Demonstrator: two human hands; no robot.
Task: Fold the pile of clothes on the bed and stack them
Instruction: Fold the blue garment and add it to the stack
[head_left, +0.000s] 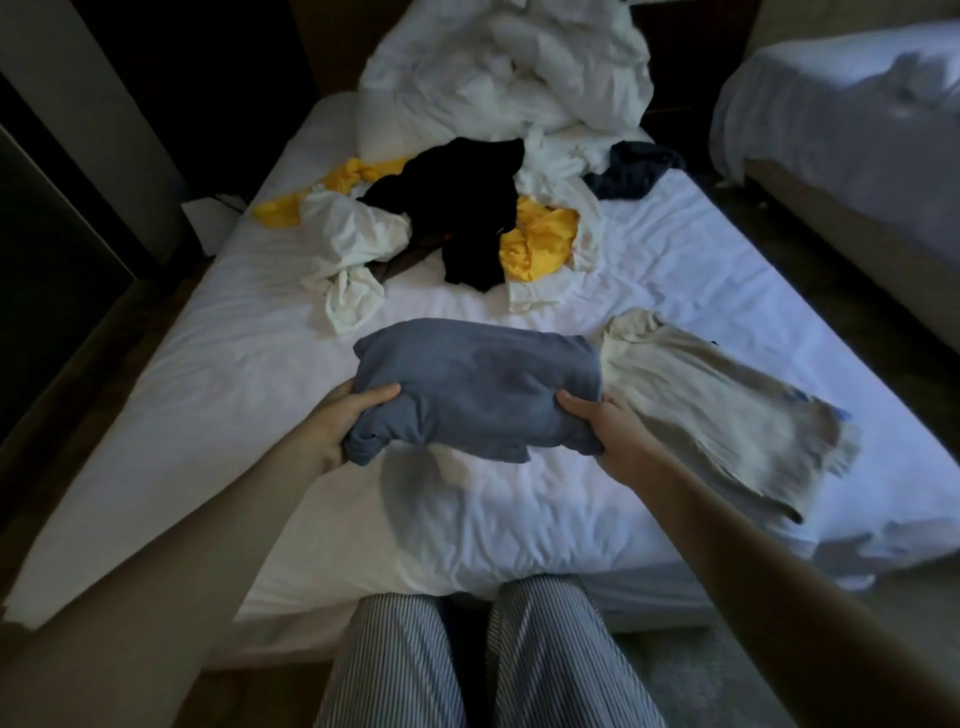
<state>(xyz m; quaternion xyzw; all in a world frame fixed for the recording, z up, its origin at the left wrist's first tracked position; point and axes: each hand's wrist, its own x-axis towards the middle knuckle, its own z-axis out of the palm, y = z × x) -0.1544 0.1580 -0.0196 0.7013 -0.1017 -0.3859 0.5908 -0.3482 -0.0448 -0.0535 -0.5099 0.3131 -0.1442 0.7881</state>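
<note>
A folded grey-blue garment (478, 382) is held just above the white bed (208, 374). My left hand (345, 423) grips its near left corner, thumb on top. My right hand (602, 428) grips its near right edge the same way. To its right a folded beige garment (727, 410) lies flat on the sheet, touching the grey-blue one's right end. Further back is the unfolded pile: a black garment (462, 218), yellow cloth (540, 241), a crumpled white piece (353, 249) and a dark navy piece (631, 169).
A heaped white duvet (509, 67) fills the head of the bed. A second bed (841, 109) stands at the right across a narrow gap. Dark wall and furniture lie along the left. My striped trouser legs (467, 654) meet the bed's foot.
</note>
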